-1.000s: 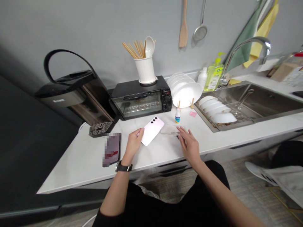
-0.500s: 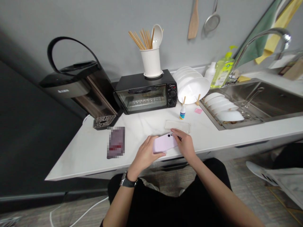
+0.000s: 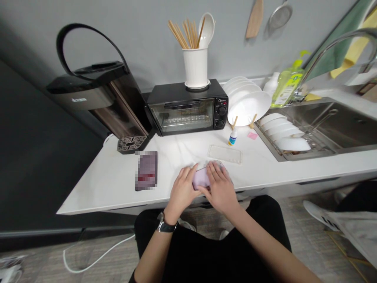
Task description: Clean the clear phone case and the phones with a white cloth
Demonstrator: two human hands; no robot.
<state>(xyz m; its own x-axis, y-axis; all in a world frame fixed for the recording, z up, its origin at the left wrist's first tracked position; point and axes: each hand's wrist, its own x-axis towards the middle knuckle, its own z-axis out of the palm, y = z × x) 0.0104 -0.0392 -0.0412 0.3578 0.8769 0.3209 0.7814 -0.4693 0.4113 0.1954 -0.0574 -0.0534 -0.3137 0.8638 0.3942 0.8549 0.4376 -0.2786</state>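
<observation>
A pale purple phone lies back up at the front of the white counter, between my two hands. My left hand grips its left end, thumb on the near side and fingers at the far side. Across the right part of the phone lies my right hand, its fingers together over the back and its thumb near the front edge, covering the camera end. A clear phone case rests just beyond my right hand. Behind the case stands a small white bottle with a blue and yellow label.
A pixelated dark purple item lies to the left, before a black drinks machine. Behind are a toaster oven under a utensil holder, and racked plates. Bowls sit in the sink at right.
My right hand has gone from the phone's far right corner to lying over its back, hiding the camera lenses. My left hand keeps its grip. The view has shifted slightly.
</observation>
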